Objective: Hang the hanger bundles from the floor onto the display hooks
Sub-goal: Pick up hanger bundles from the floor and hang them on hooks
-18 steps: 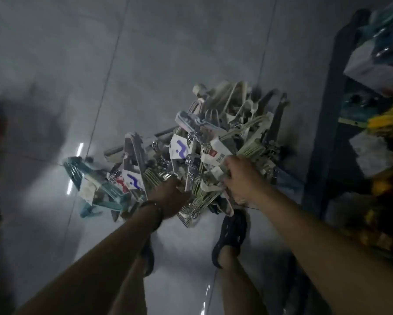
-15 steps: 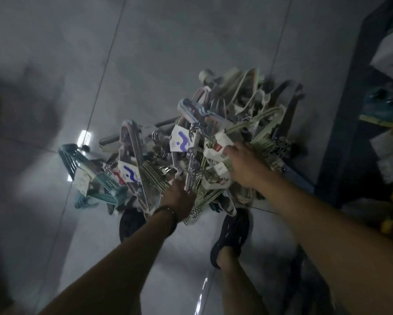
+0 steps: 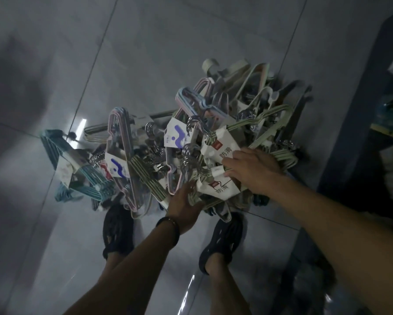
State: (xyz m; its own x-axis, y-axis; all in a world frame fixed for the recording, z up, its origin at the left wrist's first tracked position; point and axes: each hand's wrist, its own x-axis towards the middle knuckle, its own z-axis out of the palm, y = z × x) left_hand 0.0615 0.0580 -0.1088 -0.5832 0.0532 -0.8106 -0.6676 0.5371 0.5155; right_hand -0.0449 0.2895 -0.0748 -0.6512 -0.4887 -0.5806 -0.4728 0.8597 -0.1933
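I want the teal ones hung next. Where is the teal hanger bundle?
Head view: the teal hanger bundle lies on the floor, leftmost in the pile, beside the pink-edged bundle, left of the left hand.

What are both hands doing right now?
Left hand: buried in the hanger pile, grip cannot be told.
Right hand: open, flat on a white label.
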